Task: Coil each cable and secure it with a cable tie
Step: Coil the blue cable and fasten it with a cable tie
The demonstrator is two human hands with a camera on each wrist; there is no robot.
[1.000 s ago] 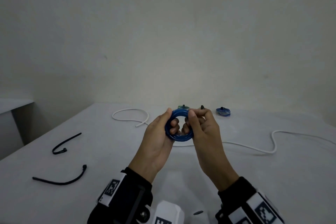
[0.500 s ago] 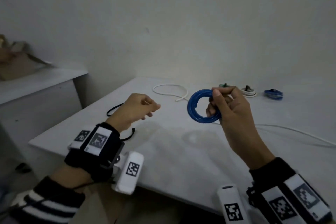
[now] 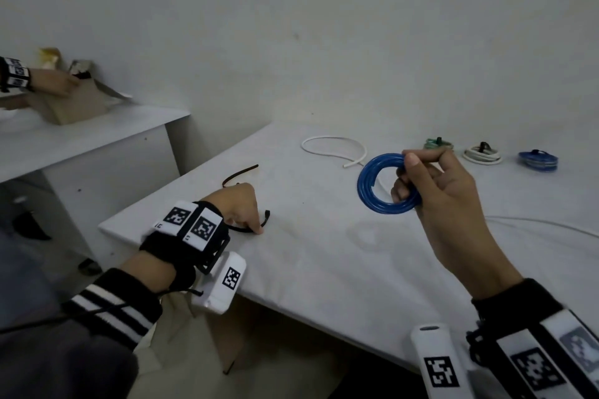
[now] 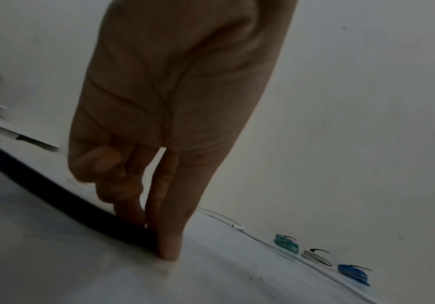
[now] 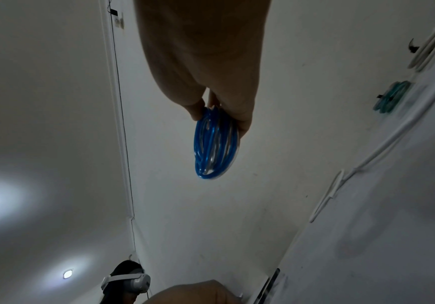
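Observation:
My right hand (image 3: 405, 175) holds a coiled blue cable (image 3: 360, 185) upright above the white table (image 3: 324, 269), thumb on top and fingers curled through the ring. The right wrist view shows the same blue coil (image 5: 216, 144) edge-on between the fingertips. My left hand (image 3: 257, 228) is down on the table near its left corner. Its straight fingertips (image 4: 168, 246) touch a black cable tie (image 3: 266, 217) lying flat there. In the left wrist view the cable tie (image 4: 55, 191) runs under those fingers.
A second black tie (image 3: 240, 172) lies further back. A loose white cable (image 3: 334, 138) curves at the rear, and another stretch (image 3: 534, 222) trails off right. Three tied coils, green (image 3: 436, 144), white (image 3: 481, 155), blue (image 3: 538, 159), sit along the back. Another person's hand (image 3: 55, 84) reaches a cardboard box (image 3: 71, 104) at left.
My left hand let go of the blue coil, swung left and came down onto the black cable tie. The right hand kept the coil alone. My head turned left.

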